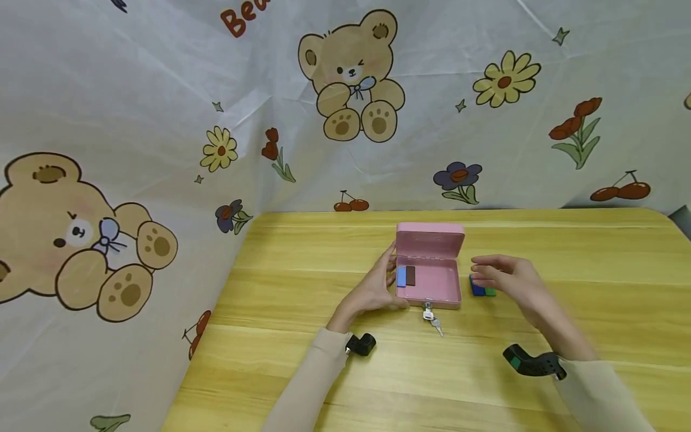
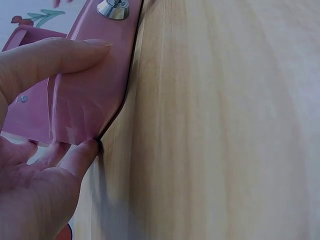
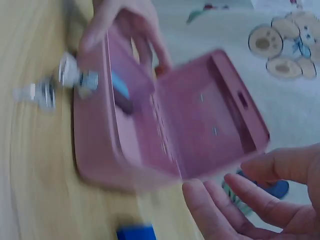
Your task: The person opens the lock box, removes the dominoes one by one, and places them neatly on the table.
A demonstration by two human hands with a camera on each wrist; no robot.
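A pink metal cash box [image 1: 448, 305] stands on the table with its lid [image 1: 430, 241] raised. My left hand [image 1: 371, 290] grips its left side, thumb on the front wall [image 2: 92, 87] and fingers at the side. Inside, along the left, lie a light blue block [image 1: 401, 276] and a brown block [image 1: 411, 276]. Keys [image 1: 436, 324] hang from the front lock [image 2: 114, 9]. My right hand [image 1: 513, 282] hovers right of the box, holding nothing, fingers loosely bent. Beside and partly under it, in the head view, are a dark blue block [image 1: 477, 288] and a green block [image 1: 490, 292].
The wooden table [image 1: 302, 252] reaches back to a white cloth [image 1: 426, 54] printed with bears and flowers. Another cloth side hangs at the left. A black wrist camera [image 1: 531, 361] is strapped to the right wrist, another [image 1: 363, 344] to the left.
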